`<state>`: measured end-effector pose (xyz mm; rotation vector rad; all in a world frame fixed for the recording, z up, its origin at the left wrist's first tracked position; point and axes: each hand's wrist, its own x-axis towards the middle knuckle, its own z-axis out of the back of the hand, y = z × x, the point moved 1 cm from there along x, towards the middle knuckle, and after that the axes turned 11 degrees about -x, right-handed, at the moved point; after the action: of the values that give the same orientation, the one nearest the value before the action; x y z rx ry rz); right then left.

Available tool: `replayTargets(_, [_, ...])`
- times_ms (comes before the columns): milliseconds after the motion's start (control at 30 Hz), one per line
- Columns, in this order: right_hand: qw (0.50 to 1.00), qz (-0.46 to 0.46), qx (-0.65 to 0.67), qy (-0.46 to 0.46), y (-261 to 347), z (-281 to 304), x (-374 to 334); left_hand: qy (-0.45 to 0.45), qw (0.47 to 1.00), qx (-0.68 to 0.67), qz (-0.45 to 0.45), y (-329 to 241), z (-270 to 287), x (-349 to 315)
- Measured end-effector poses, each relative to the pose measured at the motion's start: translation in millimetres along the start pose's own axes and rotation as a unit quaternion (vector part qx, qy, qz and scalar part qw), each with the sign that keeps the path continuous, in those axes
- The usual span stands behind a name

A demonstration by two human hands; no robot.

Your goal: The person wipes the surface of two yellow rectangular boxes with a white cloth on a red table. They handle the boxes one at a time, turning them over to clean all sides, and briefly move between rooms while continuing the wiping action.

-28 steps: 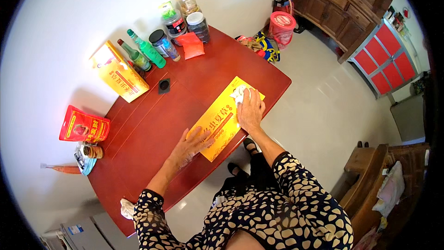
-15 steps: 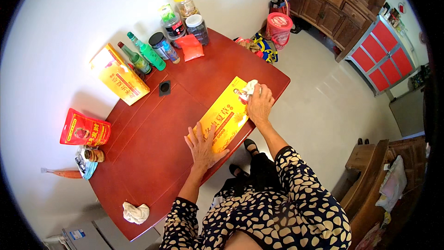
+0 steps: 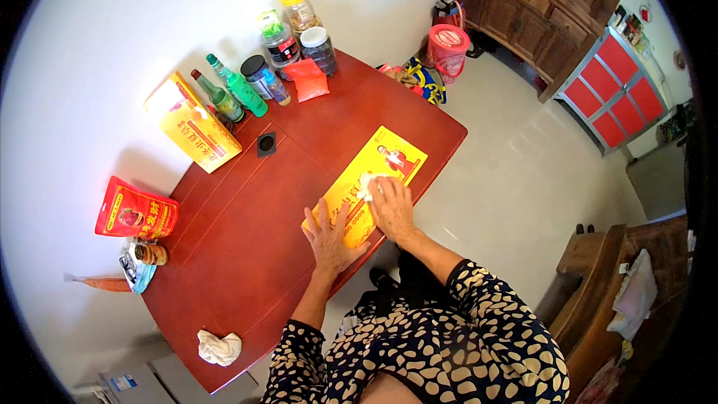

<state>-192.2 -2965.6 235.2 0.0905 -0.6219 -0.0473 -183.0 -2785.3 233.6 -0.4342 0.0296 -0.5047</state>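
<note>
A flat yellow box with red lettering and a picture of a person lies at the near edge of the table. Spread over its left end, my left hand presses flat with the fingers apart. My right hand rests on the middle of the box, its fingers closed over a white cloth. Only a crumpled bit of that cloth shows past the fingertips. The box's right end is uncovered.
On the red-brown table a second yellow box, green bottles, several jars and an orange packet stand along the wall. A red pouch is at left; a crumpled white cloth lies at the near left corner.
My right hand has slid with the cloth from the box's right end leftward to its middle, uncovering the printed picture. My left hand stays in place on the box.
</note>
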Motion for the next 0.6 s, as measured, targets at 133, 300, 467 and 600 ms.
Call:
replayTargets(133, [0.998, 0.046, 0.033, 0.02, -7.3, -7.2, 17.8, 0.009, 1.0, -0.009, 0.002, -1.0, 4.0, 0.0])
replayTargets(300, [1.0, -0.003, -0.016, 0.026, -43.6, -23.6, 62.2, 0.022, 1.0, -0.015, 0.012, -1.6, 6.0, -0.7])
replayTargets(467, [0.991, -0.11, -0.062, 0.031, -55.2, -45.2, 80.0, 0.016, 1.0, -0.018, 0.01, -2.3, 5.9, -2.9])
replayTargets(600, [0.993, -0.074, -0.082, 0.041, -30.8, -42.3, 76.3, -0.048, 0.995, -0.084, -0.003, 5.0, -0.3, -6.1])
